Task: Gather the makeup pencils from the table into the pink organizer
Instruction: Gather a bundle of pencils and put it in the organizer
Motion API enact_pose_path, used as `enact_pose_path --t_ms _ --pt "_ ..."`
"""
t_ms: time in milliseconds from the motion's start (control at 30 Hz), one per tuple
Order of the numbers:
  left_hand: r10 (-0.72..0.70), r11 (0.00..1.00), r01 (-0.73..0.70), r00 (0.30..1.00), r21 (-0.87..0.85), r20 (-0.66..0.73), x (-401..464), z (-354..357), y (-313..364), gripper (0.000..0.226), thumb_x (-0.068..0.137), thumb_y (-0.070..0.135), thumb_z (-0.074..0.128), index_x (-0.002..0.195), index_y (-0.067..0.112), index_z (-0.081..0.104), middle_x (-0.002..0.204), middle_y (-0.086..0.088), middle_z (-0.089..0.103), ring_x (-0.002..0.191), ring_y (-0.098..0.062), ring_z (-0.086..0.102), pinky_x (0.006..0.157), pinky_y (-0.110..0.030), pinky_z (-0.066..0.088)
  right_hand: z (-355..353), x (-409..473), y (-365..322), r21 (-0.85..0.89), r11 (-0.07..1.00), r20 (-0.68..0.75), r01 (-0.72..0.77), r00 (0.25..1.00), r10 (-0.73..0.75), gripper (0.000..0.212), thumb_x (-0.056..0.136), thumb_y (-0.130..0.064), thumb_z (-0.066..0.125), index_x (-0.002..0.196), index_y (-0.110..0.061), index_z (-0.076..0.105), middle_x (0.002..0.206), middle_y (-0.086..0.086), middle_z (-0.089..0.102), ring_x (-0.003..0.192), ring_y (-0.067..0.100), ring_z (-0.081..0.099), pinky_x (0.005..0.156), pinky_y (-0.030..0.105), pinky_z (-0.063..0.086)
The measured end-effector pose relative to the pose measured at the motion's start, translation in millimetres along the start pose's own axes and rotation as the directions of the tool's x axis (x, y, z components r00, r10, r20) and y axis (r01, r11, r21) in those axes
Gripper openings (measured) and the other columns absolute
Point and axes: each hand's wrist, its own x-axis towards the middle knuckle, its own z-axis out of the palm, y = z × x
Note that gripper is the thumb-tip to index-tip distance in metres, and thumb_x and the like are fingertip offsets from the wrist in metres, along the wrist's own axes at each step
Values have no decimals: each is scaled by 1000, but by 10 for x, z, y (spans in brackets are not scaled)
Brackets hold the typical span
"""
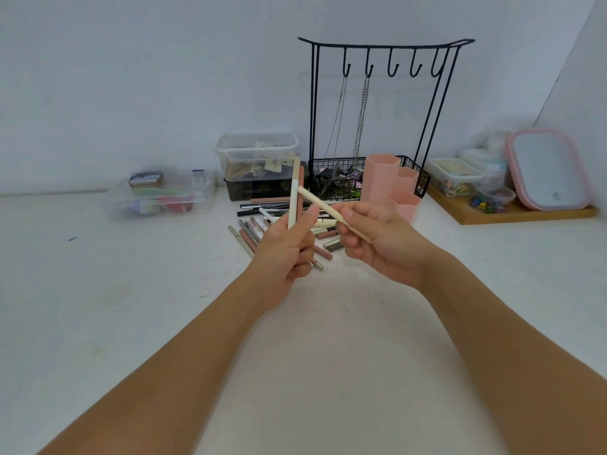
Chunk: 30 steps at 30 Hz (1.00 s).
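- Our left hand [285, 249] grips upright pencils [293, 195]; our right hand [377, 239] pinches a slanted cream pencil [323, 206].
- The pink organizer [391, 185] stands just beyond our right hand.
- The crossed tips could snag, dropping one.

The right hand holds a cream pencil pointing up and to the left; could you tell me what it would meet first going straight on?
Probably the pencils upright in the left hand; depth is unclear.
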Motion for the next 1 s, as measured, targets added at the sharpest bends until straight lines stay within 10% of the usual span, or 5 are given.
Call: enact_pose_path --t_ms 267,533,700,1000 --pt "55 998 -57 988 -6 -145 6 58 -74 24 105 34 53 95 16 64 51 7 34 41 -6 27 36 -18 26 439 60 105 245 964 -232 105 972 -47 24 107 -18 46 112 -9 68 75 -1 53 69 10 49 65 24 45" --pt "41 999 -39 993 20 -114 -21 138 -133 43 106 39 46 109 -2 59 96 -16 75 81 -26 76 74 -42 58 505 0 139 54 994 -336 98 939 -74 18 103 -21 55 99 -8 66 75 3 70 71 20 63 68 32 55" --pt "22 992 -29 998 -122 -58 -21 133 -96 39 106 39 47 118 3 56 110 -20 69 88 -30 78 66 -45 63 449 -7 174 19 989 -393 145 911 -126 16 94 -18 70 105 -6 67 85 6 76 67 9 70 55 21 55" --pt "-21 999 19 998 -41 -53 -19 131 -69 31 106 41 45 111 12 55 65 -1 59 48 -11 51 45 -25 48 433 35 252 8 994 -351 106 932 -96 21 90 -10 74 108 -3 65 93 10 79 56 13 67 51 18 52"
